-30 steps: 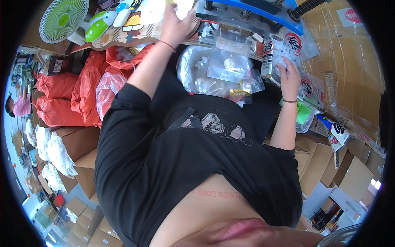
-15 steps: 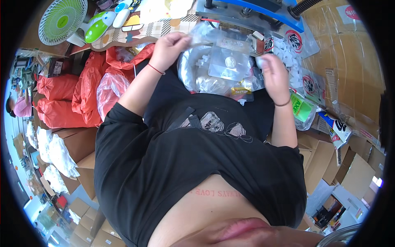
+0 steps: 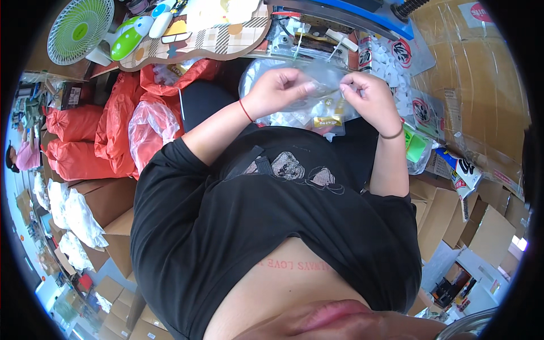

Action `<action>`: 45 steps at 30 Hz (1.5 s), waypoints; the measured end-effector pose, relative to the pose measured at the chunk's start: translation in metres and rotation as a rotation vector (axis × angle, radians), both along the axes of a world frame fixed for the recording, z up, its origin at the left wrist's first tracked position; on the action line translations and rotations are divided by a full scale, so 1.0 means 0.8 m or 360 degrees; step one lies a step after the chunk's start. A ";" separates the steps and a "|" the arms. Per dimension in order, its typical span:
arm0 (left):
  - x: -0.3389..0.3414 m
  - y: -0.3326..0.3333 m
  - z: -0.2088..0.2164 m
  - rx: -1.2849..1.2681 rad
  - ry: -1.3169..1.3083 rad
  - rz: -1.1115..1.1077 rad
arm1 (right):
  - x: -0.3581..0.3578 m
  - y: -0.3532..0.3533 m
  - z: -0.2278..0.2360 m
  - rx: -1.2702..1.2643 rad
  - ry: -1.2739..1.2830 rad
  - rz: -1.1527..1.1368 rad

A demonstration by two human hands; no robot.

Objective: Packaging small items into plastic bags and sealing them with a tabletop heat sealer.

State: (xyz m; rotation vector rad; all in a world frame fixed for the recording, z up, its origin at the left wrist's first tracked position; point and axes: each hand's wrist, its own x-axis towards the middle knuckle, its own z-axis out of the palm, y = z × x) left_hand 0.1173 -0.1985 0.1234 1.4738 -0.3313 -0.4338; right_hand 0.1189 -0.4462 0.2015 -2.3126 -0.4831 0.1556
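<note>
Above my lap, a clear plastic bag (image 3: 324, 73) is stretched between my two hands. My left hand (image 3: 279, 90) pinches it at one side with thumb and fingers. On the other side my right hand (image 3: 371, 99) grips its edge between thumb and fingertips. Whether a small part is also in the right fingers cannot be made out. Beneath the hands lies a larger clear bag (image 3: 247, 79) with white plastic pieces in it, partly hidden by the left hand and wrist. A small yellow packet (image 3: 327, 121) rests at its near right.
White plastic pieces (image 3: 391, 76) lie heaped at the right, by a tall cardboard box (image 3: 476, 85). A blue-framed press (image 3: 362, 17) stands ahead. At the left are red bags (image 3: 79, 158), a checked mat (image 3: 215, 42) and a green-and-white fan (image 3: 80, 31).
My hands have come together over my lap, the left moving right and down, the right moving left. Both now hold the clear bag. The printed clear bag no longer shows flat between them.
</note>
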 end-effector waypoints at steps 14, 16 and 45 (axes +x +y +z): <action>-0.008 -0.033 -0.008 0.0242 0.0087 -0.0208 | 0.010 -0.003 -0.002 0.0573 -0.0266 -0.0118; -0.015 -0.034 0.000 0.0026 0.0392 -0.0340 | 0.014 -0.019 0.001 0.0342 -0.0213 0.0042; 0.075 -0.012 -0.024 -0.0338 0.0842 -0.0085 | -0.054 -0.171 -0.134 -0.0720 0.0736 0.0043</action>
